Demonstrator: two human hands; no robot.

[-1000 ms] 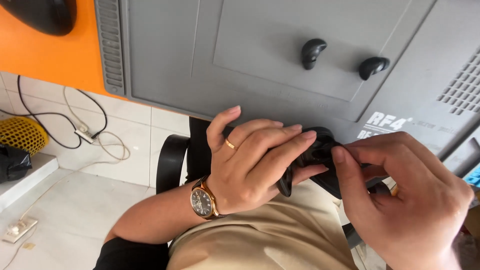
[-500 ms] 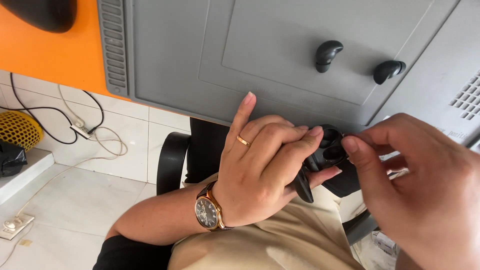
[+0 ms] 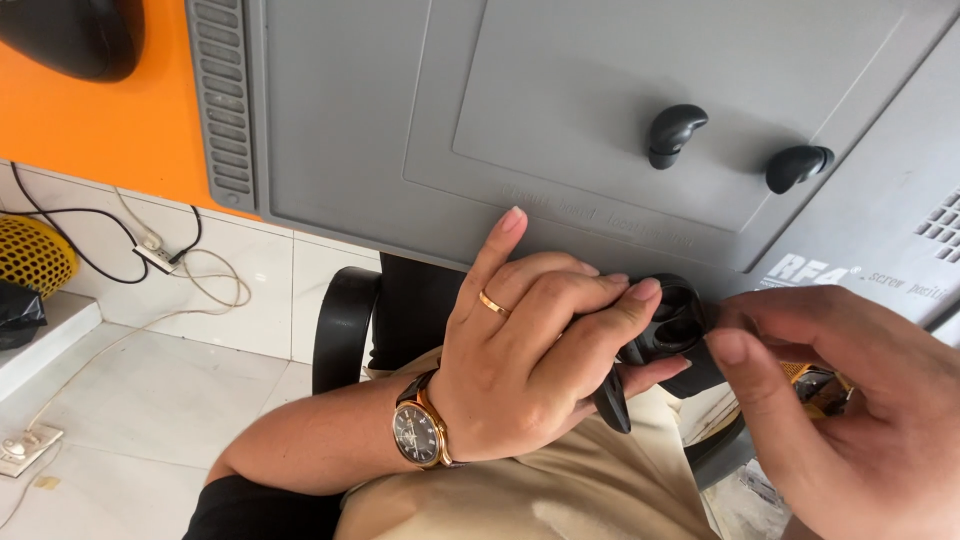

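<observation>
The left hand (image 3: 520, 370) grips a small black earbud case (image 3: 668, 322), fingers curled over it and thumb underneath, holding it just below the near edge of the grey mat (image 3: 400, 130). The case is open: its lid (image 3: 612, 402) hangs down past the thumb, and two round wells in its top face up, both apparently vacant, though the fingers hide part of it. The right hand (image 3: 850, 410) is at the case's right side, its thumb and forefinger pinched close together right against the case; whether they nip something small or only touch the rim I cannot tell. Two black earbuds lie on the raised panel of the mat, well apart from the case, one (image 3: 672, 132) left of the other (image 3: 797, 165), neither touched by any hand. Judging from this, the opening of the case and the removal of both buds are already done, and the work now sits on the case itself, at or near its wells; the buds are not yet back in, and the lid is not yet closed. A gold ring and a wristwatch (image 3: 420, 434) show on the left hand and arm. Beyond the mat an orange desk (image 3: 90, 120) shows, with a black chair arm (image 3: 343, 325) and a tiled floor with cables (image 3: 170, 265) below.
</observation>
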